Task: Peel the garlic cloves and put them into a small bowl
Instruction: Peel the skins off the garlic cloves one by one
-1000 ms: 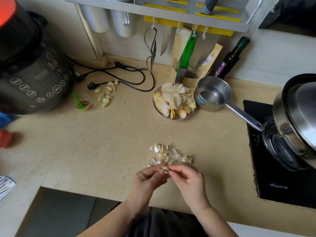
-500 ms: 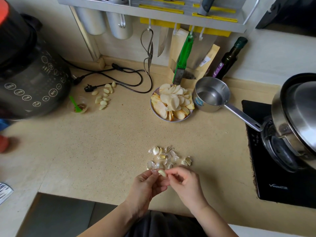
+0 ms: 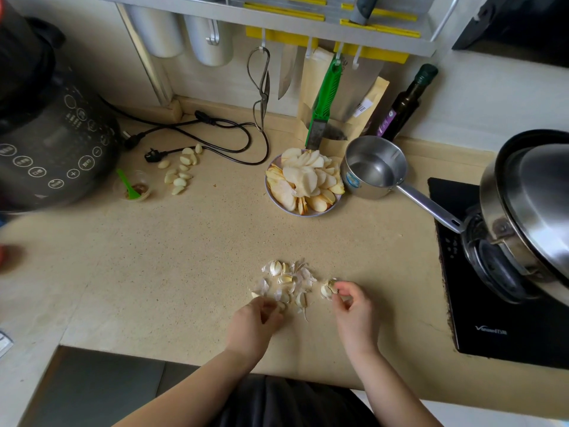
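A pile of papery garlic skins [image 3: 289, 280] with a few unpeeled cloves lies on the beige counter just beyond my hands. My left hand [image 3: 255, 329] is curled at the pile's near left edge, and a pale garlic clove [image 3: 279, 307] shows at its fingertips. My right hand [image 3: 354, 315] is apart from it, thumb and forefinger pinched on a skin-covered garlic piece [image 3: 327, 290] at the pile's right edge. Several peeled cloves [image 3: 181, 169] lie loose at the far left. Beside them stands a small clear bowl [image 3: 144, 195] holding a green spoon.
A plate of apple slices [image 3: 277, 208] and a steel saucepan [image 3: 374, 166] sit at the back. A black induction hob [image 3: 498, 334] with a lidded pot [image 3: 529, 211] fills the right. A black appliance [image 3: 52, 134] and its cord [image 3: 215, 131] are at the left; scissors and knives hang above.
My hands, joined on one clove before, have parted. The right hand moved right to the garlic piece at the pile's edge; the left hand stayed low with the clove.
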A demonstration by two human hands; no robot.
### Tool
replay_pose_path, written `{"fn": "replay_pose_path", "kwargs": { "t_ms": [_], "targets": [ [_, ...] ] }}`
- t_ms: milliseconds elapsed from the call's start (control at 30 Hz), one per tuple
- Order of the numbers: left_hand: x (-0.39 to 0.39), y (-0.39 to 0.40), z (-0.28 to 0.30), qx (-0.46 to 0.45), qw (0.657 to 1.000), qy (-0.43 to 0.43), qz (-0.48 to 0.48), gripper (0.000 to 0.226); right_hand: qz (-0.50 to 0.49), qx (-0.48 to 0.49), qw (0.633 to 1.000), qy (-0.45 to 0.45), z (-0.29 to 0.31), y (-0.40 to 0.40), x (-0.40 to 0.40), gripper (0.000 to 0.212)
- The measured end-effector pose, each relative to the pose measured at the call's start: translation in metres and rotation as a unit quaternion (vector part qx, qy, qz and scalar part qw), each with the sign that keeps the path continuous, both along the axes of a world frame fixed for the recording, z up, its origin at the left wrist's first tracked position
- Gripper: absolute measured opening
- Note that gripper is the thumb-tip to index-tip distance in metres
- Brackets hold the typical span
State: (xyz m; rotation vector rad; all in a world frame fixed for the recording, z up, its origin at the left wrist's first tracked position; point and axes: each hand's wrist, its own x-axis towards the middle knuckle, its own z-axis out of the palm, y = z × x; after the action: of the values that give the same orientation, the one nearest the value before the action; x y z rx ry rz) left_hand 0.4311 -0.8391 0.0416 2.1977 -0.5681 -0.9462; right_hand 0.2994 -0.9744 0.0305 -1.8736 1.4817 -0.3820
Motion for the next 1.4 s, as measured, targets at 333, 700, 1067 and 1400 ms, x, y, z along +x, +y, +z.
{"fn": "replay_pose_path", "kwargs": {
  "t_ms": [333,700,1067,1400],
  "targets": [
    [-0.006,0.007,-0.003,0.015,0.999,-0.028,0.027,0.028,0.108,0.003,0.992,0.068,-0.009,-0.030,0.008,0.019],
    [-0.011,-0.004,0.023,-0.092,0.986,0.131,0.045,0.003,0.025,0.201,0.956,-0.210,0.026,0.017,-0.017,0.030],
    [-0.022,-0.015,0.044,-0.217,0.848,0.453,0.170,0.010,0.148,0.052,0.970,-0.186,0.046,0.028,-0.003,0.025],
    [-0.020,-0.027,0.038,-0.141,0.953,0.229,0.137,0.023,0.142,0.148,0.962,-0.183,0.041,0.024,0.005,0.019]
  ]
}}
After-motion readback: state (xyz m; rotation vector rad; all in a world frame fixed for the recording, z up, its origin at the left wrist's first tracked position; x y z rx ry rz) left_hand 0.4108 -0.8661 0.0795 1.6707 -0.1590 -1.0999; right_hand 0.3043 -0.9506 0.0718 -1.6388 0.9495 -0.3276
